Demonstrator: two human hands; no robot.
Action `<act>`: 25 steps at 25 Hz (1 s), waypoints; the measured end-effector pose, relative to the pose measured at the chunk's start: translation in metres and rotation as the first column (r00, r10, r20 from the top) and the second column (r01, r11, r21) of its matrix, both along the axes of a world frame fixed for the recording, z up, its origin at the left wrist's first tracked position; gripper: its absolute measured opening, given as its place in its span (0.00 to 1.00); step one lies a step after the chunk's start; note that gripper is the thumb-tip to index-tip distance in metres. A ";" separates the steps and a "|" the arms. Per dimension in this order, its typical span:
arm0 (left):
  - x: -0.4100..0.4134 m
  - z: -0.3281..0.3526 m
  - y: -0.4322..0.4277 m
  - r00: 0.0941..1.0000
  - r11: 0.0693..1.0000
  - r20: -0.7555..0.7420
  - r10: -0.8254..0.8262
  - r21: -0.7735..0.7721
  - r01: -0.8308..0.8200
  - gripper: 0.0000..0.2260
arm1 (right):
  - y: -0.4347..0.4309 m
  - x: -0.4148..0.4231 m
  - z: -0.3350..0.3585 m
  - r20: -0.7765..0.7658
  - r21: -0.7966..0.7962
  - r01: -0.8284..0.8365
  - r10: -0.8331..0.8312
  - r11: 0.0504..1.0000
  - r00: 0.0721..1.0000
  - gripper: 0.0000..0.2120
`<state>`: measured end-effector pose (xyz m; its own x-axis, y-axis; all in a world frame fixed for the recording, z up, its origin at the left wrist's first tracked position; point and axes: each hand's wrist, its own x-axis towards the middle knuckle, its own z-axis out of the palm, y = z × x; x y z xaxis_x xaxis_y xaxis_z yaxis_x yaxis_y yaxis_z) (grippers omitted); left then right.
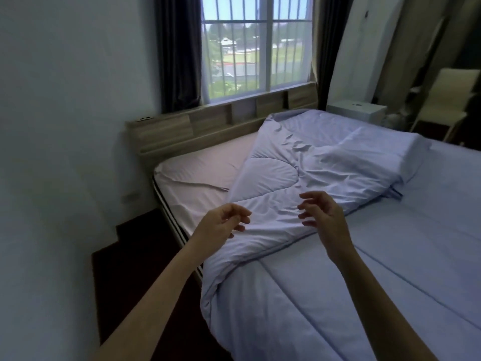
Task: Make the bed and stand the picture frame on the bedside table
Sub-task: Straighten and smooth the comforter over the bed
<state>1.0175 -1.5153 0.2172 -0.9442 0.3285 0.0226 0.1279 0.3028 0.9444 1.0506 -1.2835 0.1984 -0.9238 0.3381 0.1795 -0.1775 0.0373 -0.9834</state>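
Both hands, your left hand and right hand, hover empty, fingers loosely curled, over the folded-back duvet at twelve o'clock, seemingly poised to spread it; picture frame out of sight.

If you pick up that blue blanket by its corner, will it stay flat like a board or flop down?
Probably flop: the blanket lies folded back on itself in soft wrinkles. It looks puffy and quilted, so it is likely light for its size. It's wide, so it may drag.
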 end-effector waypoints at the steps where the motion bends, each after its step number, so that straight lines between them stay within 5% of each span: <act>1: -0.028 -0.010 -0.005 0.999 0.999 0.013 -0.035 -0.012 0.035 0.14 | -0.004 -0.016 -0.006 0.009 0.005 0.044 -0.044 0.999 0.999 0.12; 7: -0.154 -0.029 -0.002 0.937 0.925 0.075 -0.341 -0.148 0.349 0.14 | -0.024 -0.075 -0.027 0.068 -0.032 0.364 -0.362 0.931 0.930 0.12; 13: -0.220 -0.057 0.066 0.826 0.773 0.083 -0.557 -0.313 0.552 0.12 | -0.008 -0.070 -0.049 0.272 0.091 0.388 -0.398 0.917 0.876 0.11; 19: -0.233 -0.148 0.142 0.572 0.365 0.122 -0.811 -0.658 0.659 0.14 | 0.045 -0.039 -0.066 0.300 0.120 0.640 -0.642 0.759 0.705 0.11; 22: -0.234 -0.184 0.163 0.349 0.089 0.192 -0.917 -0.755 0.650 0.26 | 0.038 -0.030 -0.093 0.410 0.104 0.729 -0.697 0.677 0.588 0.11; 25: -0.241 -0.216 0.185 0.160 -0.021 0.151 -0.976 -0.789 0.614 0.31 | 0.008 -0.040 -0.137 0.531 0.097 0.758 -0.678 0.644 0.508 0.11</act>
<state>0.7766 -1.3305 0.0013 0.0679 0.9191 -0.3882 0.9364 0.0755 0.3426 1.0106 -1.2757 0.0617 -0.2862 0.9077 -0.3070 0.3394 -0.2035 -0.9184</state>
